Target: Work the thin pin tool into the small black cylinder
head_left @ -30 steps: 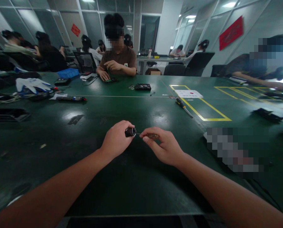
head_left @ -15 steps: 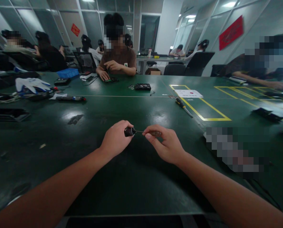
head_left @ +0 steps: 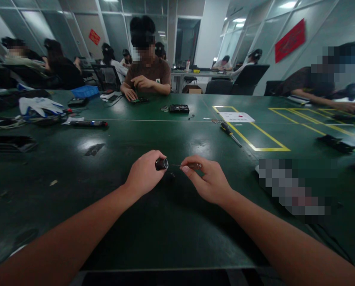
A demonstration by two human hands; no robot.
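Observation:
My left hand [head_left: 144, 172] is closed around a short black cylinder [head_left: 161, 164] whose open end, with a bright metallic rim, faces right. Its other end is hidden in my palm. In my right hand [head_left: 210, 178] is a small screwdriver [head_left: 195, 165] with a brownish handle, gripped between thumb and fingers. Its thin shaft points left toward the cylinder's mouth, with a narrow gap between them. A small dark piece [head_left: 173, 175] shows just below the shaft, between both hands; whether it is falling or lying on the table is unclear.
On the green table [head_left: 165, 230] a yellow-and-black screwdriver [head_left: 231, 134] lies ahead right, near a paper sheet [head_left: 236, 117]. A black device [head_left: 179, 108] sits farther off. White-blue gloves [head_left: 41, 107] and a dark tool [head_left: 88, 124] are at left. A co-worker [head_left: 149, 71] sits opposite.
The dark piece at the cylinder's mouth has come out and now shows below the shaft. The screwdriver tip has separated from the cylinder, whose rim now shows open. Both hands have barely moved.

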